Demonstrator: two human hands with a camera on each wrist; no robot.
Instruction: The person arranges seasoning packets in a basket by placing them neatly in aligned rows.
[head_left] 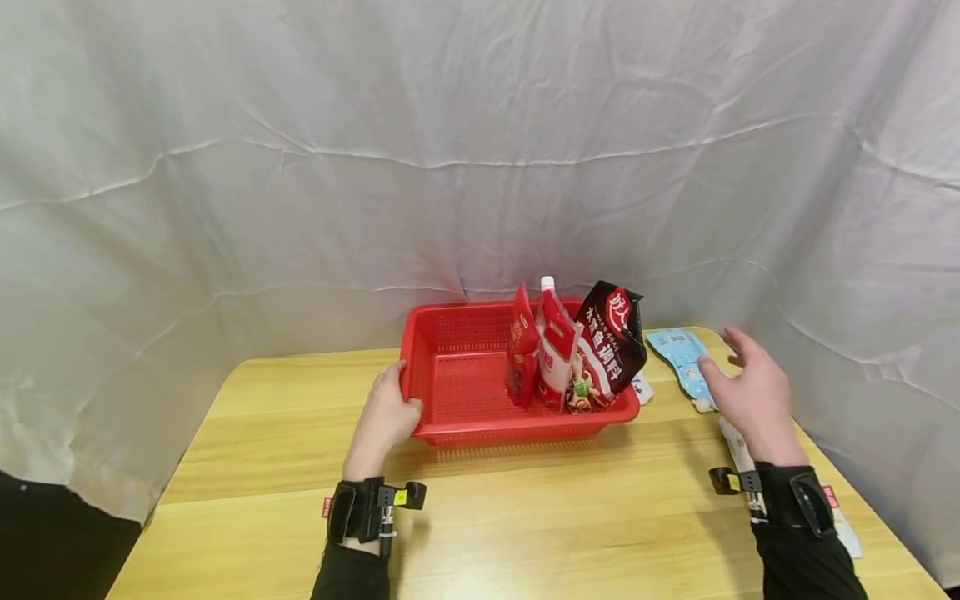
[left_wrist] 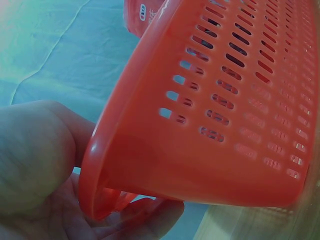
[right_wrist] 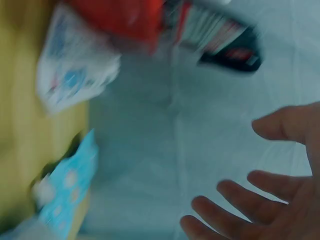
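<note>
A red plastic basket [head_left: 465, 379] with slotted walls stands on the table. My left hand [head_left: 387, 412] grips its left rim; in the left wrist view the thumb and fingers [left_wrist: 155, 217] lie on either side of the rim. Upright at the basket's right end are a red packet [head_left: 521, 350], a red-and-white pouch with a white cap [head_left: 555, 350] and a black seasoning packet [head_left: 611, 333] leaning outward. To the right, my right hand [head_left: 753, 396] is in the air with fingers spread and nothing held, near a light blue packet [head_left: 682, 358].
A white packet [right_wrist: 75, 65] lies beside the basket's right end, partly hidden in the head view. Another pale packet [head_left: 738, 446] lies under the right wrist, near the table's right edge. Grey cloth [head_left: 450, 208] hangs behind and at the sides of the wooden table [head_left: 525, 517].
</note>
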